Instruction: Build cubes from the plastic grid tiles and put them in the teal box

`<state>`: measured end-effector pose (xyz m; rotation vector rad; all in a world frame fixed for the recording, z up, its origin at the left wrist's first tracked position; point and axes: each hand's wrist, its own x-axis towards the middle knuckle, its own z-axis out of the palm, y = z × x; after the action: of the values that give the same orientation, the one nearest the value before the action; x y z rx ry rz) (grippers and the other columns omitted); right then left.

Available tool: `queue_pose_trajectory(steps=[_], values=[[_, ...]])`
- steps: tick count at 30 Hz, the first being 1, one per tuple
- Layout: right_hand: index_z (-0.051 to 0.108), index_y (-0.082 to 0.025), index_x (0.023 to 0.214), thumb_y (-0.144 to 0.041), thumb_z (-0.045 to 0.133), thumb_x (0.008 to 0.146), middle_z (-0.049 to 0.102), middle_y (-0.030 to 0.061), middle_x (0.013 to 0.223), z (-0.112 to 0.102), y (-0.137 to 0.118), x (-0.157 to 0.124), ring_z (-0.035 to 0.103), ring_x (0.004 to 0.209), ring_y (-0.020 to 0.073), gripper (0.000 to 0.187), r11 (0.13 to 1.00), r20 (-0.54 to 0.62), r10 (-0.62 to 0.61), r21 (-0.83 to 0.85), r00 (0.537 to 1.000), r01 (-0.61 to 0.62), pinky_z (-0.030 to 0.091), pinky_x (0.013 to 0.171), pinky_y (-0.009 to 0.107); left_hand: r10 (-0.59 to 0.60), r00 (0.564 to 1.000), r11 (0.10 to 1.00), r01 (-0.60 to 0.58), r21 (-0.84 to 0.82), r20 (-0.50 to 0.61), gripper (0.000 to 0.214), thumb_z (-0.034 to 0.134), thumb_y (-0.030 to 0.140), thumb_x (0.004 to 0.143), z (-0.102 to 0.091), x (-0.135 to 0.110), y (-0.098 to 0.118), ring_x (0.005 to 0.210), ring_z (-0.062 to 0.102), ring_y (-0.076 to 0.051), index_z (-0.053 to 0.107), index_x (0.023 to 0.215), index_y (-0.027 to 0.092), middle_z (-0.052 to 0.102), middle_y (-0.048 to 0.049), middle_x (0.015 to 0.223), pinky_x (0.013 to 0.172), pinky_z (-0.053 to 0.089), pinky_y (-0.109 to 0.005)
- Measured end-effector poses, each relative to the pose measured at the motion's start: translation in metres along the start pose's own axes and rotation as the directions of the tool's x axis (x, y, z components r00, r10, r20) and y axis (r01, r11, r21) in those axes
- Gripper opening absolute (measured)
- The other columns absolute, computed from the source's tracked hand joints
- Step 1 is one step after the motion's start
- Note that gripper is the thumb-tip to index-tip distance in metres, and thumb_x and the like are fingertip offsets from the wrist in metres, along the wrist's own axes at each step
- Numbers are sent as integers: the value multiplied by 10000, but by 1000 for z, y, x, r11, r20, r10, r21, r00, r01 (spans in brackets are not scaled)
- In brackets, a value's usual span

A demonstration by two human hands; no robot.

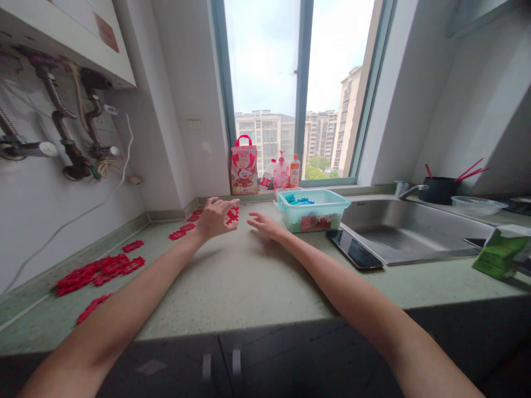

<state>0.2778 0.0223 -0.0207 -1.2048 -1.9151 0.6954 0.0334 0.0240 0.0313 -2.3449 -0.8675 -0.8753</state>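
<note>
Pinching a red piece with little holes, the left hand has its thumb and fingers bent around it, and the piece pokes out at the fingertips, up over the far part of the pale counter. Just to the right of those fingers is the right hand, with its fingers loose and spread and nothing in them. Left of the left fingers lie a few small red bits, and nearer the body, well apart from the fingers, is a big red pile. Just past the right fingers, on their right side, sits a light blue tub with blue bits in it. Nearer than the tub is a black phone, and farther right is a shiny sink. Behind the fingers, by the window, stands a red and pink bag
</note>
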Motion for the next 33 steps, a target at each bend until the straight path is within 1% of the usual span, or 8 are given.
queue_pose_trajectory(steps=[7,15,18,21,23,25,28,33], values=[[670,-217,1305,-388,826,867,804,47,973,-3,-4,-7,763,835,180,495,885,66,19,463,998,-47,546,680,238,212,976,970,-206,-129,41,744,757,358,814,10,2,45,1130,710,-308,553,1526,294,765,-94,1278,1207,332,-550],[753,-171,1030,-298,855,726,738,-21,766,4,-4,-10,630,637,100,346,842,19,-20,540,1000,6,448,590,197,264,964,959,-259,-119,33,674,733,373,851,11,0,45,1196,676,-308,567,1494,259,752,-102,1238,1256,292,-541],[754,-170,995,-301,845,724,740,-11,759,3,-3,-7,626,630,104,315,850,-20,24,527,1000,-10,459,598,213,123,992,981,-128,-146,-38,780,814,484,778,14,-2,38,1372,565,-362,564,1481,258,634,-146,1471,1225,339,-544],[731,-175,1008,-308,841,727,755,6,775,0,1,-2,662,666,123,330,852,-87,88,522,992,-30,490,645,236,-153,984,955,123,-269,-91,812,815,560,766,25,-5,25,1358,573,-376,561,1475,258,584,-165,1524,1137,435,-542],[707,-181,1010,-328,835,736,763,14,797,-3,4,2,687,707,134,337,852,-136,104,524,985,-18,494,666,242,-367,930,837,320,-445,-20,773,761,604,794,36,-7,14,1201,673,-343,584,1444,226,638,-180,1446,1020,521,-506],[687,-188,994,-346,832,738,767,17,815,-5,8,5,701,737,142,334,852,-184,121,523,975,-7,494,678,246,-486,857,634,481,-605,172,749,722,675,789,46,-9,5,991,735,-300,650,1344,178,720,-192,1287,862,571,-449],[675,-194,960,-360,843,722,765,19,808,-6,10,8,703,733,149,335,856,-220,134,517,966,0,494,679,254,-426,809,407,571,-713,404,680,734,744,743,53,-10,1,824,728,-249,746,1089,159,786,-156,1036,719,546,-363],[684,-195,915,-392,893,677,757,23,751,-3,9,8,698,702,160,373,864,-202,119,504,972,-1,475,639,251,-432,808,340,557,-757,401,597,834,722,639,45,-10,9,682,652,-180,744,826,163,774,-86,825,625,453,-289]])
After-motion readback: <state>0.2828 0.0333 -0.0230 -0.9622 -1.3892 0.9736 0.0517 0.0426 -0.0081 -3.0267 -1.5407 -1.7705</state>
